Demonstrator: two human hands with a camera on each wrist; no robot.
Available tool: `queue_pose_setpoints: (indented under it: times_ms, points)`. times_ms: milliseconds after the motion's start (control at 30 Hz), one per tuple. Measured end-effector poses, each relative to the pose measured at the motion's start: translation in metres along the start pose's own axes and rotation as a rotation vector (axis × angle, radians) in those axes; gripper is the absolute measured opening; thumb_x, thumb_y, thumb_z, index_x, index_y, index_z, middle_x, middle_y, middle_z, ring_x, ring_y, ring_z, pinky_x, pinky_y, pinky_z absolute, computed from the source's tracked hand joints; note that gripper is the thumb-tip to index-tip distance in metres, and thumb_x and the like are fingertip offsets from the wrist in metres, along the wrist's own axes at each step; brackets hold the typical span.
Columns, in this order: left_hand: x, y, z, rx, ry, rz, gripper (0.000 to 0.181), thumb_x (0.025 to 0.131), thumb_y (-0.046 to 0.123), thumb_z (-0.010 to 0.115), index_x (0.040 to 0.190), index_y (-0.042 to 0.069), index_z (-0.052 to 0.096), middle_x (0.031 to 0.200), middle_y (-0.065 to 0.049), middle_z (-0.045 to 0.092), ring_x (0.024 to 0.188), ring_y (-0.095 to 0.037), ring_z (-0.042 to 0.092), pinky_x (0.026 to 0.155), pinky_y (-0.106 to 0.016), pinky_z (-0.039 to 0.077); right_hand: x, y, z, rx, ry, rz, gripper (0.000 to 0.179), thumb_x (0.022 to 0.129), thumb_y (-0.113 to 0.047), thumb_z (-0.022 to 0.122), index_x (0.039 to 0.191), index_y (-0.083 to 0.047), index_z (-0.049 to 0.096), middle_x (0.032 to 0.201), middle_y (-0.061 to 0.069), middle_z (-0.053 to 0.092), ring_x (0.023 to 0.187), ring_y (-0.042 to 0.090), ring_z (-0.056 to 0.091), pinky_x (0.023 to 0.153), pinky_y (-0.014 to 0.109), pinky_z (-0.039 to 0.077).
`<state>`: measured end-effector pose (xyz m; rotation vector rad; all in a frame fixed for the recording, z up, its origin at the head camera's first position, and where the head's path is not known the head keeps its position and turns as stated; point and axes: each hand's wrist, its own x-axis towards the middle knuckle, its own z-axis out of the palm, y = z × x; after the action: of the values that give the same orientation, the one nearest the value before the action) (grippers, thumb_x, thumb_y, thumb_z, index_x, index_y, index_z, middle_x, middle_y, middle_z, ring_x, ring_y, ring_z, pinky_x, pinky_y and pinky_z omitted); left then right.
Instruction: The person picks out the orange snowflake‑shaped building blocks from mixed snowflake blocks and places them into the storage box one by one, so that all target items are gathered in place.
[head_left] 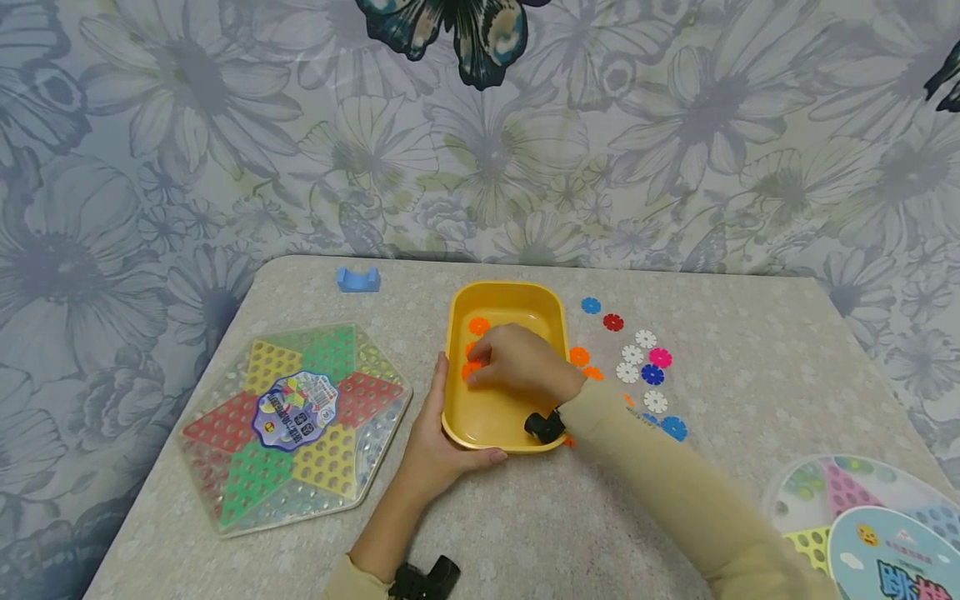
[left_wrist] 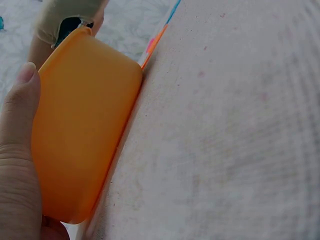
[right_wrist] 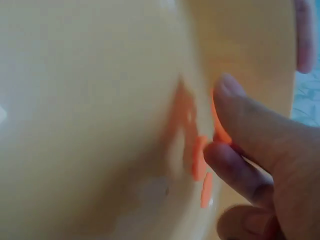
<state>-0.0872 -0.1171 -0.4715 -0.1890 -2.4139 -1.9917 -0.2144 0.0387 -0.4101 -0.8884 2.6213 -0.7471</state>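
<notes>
A yellow plastic tray (head_left: pixel 480 425) stands on the table, and my left hand (head_left: pixel 437 450) holds it at the near left corner. The fingers lie along its left side and the thumb (left_wrist: pixel 20 115) along the near side. My right hand (head_left: pixel 525 360) reaches inside the tray by its left wall. In the right wrist view, its thumb and a finger pinch an orange snowflake disc (right_wrist: pixel 218 120), partly hidden by the thumb. Close under the fingertips lie other orange discs (right_wrist: pixel 199 159). One more orange disc (head_left: pixel 478 326) rests farther back in the tray.
Loose snowflake discs in white (head_left: pixel 632 355), red (head_left: pixel 613 322), blue (head_left: pixel 673 428), pink and orange lie right of the tray, some behind the right sleeve. A hexagonal checkers board (head_left: pixel 300 425) is at left, a round one (head_left: pixel 847 492) at near right. A blue plastic piece (head_left: pixel 358 281) lies behind.
</notes>
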Motion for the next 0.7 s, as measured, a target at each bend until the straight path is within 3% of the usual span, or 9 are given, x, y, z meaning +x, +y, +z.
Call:
queue_pose_setpoints:
  times_ms: [167,467,700]
  points:
    - [0.0,0.0,0.0,0.007,0.0,0.002,0.136,0.062,0.029,0.096,0.158,0.039,0.0,0.167,0.01,0.011,0.152,-0.012,0.023,0.122,-0.038,0.023,0.002,0.001,0.004,-0.042,-0.013,0.009,0.025,0.078,-0.034,0.085,0.095,-0.016,0.079,0.084,-0.01,0.071,0.077,0.01,0.059,0.076,0.026,0.051]
    - [0.0,0.0,0.0,0.015,0.0,0.002,0.135,0.063,0.031,0.095,0.158,0.039,0.0,0.167,0.009,0.011,0.152,-0.014,0.023,0.122,-0.043,0.023,0.002,0.002,0.005,-0.075,-0.066,0.032,0.033,0.08,-0.032,0.083,0.109,-0.017,0.078,0.1,-0.007,0.074,0.081,0.008,0.061,0.081,0.026,0.052]
    - [0.0,0.001,0.0,0.014,-0.001,0.011,0.136,0.064,0.029,0.095,0.16,0.034,0.0,0.168,0.006,0.012,0.152,-0.016,0.024,0.121,-0.045,0.024,-0.002,-0.002,-0.007,-0.095,-0.014,-0.018,0.034,0.082,-0.033,0.082,0.111,-0.015,0.078,0.101,-0.003,0.074,0.082,0.011,0.061,0.078,0.027,0.052]
